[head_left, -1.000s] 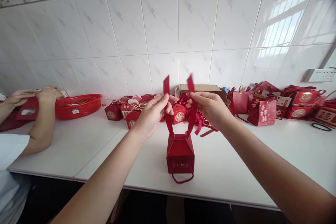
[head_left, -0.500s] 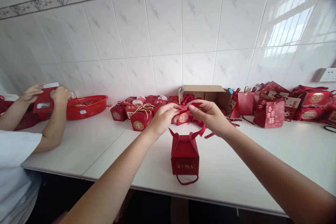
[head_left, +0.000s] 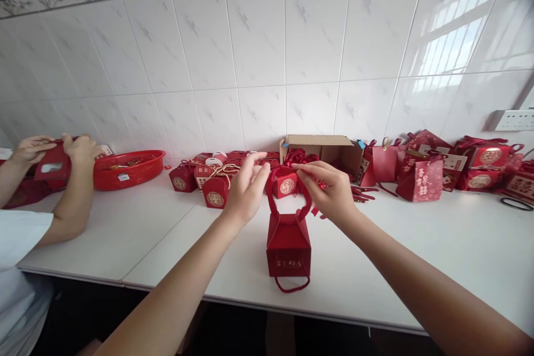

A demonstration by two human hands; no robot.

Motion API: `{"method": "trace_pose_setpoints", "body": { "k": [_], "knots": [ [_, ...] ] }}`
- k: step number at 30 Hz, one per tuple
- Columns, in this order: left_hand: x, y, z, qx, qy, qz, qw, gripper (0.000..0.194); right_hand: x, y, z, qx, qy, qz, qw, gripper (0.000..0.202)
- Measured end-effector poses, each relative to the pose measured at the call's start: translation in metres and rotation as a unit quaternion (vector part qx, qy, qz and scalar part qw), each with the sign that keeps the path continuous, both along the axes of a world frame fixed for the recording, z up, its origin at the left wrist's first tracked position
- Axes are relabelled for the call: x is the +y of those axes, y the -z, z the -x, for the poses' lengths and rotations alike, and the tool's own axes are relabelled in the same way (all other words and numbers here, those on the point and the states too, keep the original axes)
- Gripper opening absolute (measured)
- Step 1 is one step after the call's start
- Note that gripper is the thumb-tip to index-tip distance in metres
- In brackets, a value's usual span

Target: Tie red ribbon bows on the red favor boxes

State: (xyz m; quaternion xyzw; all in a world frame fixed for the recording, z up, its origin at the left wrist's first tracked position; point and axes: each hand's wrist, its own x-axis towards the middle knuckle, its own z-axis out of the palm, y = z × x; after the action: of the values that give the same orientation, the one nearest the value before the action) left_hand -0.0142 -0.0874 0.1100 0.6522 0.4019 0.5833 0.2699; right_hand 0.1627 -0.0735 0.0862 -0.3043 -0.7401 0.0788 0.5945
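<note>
A small dark-red gift box (head_left: 288, 256) with gold lettering stands upright on the white table in front of me, a red cord handle (head_left: 294, 290) drooping from its near face. From its top a red ribbon (head_left: 273, 200) rises in a loop. My right hand (head_left: 331, 186) pinches the upper part of this ribbon between thumb and fingertips. On the other side, my left hand (head_left: 245, 192) has its fingers apart, close beside the ribbon's left part; whether its thumb touches the ribbon I cannot tell.
Behind the box are several red gift boxes (head_left: 216, 192), loose ribbons and an open cardboard carton (head_left: 323, 142). Red bags (head_left: 422, 181) and boxes line the right wall side. At left, a person's hands (head_left: 79, 150) hold a red box near a red basin (head_left: 144, 172).
The ribbon has gone from two short ends to a raised loop above the box. My left hand has loosened its pinch and spread its fingers; my right still pinches.
</note>
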Motion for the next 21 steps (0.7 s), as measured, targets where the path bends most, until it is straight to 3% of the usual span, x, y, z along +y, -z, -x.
{"method": "trace_pose_setpoints", "body": {
  "k": [3, 5, 7, 9, 11, 12, 14, 16, 19, 21],
  "knots": [
    [-0.004, 0.005, 0.018, 0.137, -0.176, -0.149, 0.963, 0.03, -0.01, 0.01, -0.019, 0.133, 0.06, 0.088, 0.985, 0.027],
    [-0.007, 0.013, 0.041, 0.183, -0.24, -0.171, 0.938, 0.026, -0.016, 0.026, -0.045, 0.147, 0.11, 0.144, 0.972, 0.031],
    [-0.009, 0.029, 0.071, 0.247, -0.267, -0.143, 0.92, 0.024, -0.023, 0.051, -0.078, 0.074, 0.19, 0.202, 0.958, 0.032],
    [-0.01, 0.052, 0.1, 0.331, -0.28, -0.084, 0.897, 0.025, -0.027, 0.081, -0.108, -0.005, 0.255, 0.28, 0.925, 0.03],
    [-0.01, 0.077, 0.119, 0.383, -0.252, -0.002, 0.889, 0.023, -0.029, 0.107, -0.129, -0.101, 0.229, 0.368, 0.896, 0.034],
    [-0.009, 0.088, 0.124, 0.393, -0.23, 0.022, 0.89, 0.023, -0.03, 0.116, -0.133, -0.122, 0.219, 0.371, 0.894, 0.031],
    [-0.008, 0.103, 0.12, 0.377, -0.217, 0.014, 0.9, 0.021, -0.029, 0.123, -0.13, -0.123, 0.233, 0.336, 0.904, 0.034],
    [-0.008, 0.108, 0.103, 0.333, -0.207, -0.006, 0.92, 0.018, -0.028, 0.116, -0.113, -0.098, 0.242, 0.285, 0.923, 0.039],
    [-0.011, 0.104, 0.065, 0.231, -0.14, 0.047, 0.962, 0.019, -0.025, 0.095, -0.077, -0.086, 0.154, 0.259, 0.95, 0.039],
    [-0.014, 0.101, 0.042, 0.169, -0.074, 0.108, 0.977, 0.023, -0.02, 0.085, -0.055, -0.081, 0.077, 0.287, 0.951, 0.04]
  ]
}}
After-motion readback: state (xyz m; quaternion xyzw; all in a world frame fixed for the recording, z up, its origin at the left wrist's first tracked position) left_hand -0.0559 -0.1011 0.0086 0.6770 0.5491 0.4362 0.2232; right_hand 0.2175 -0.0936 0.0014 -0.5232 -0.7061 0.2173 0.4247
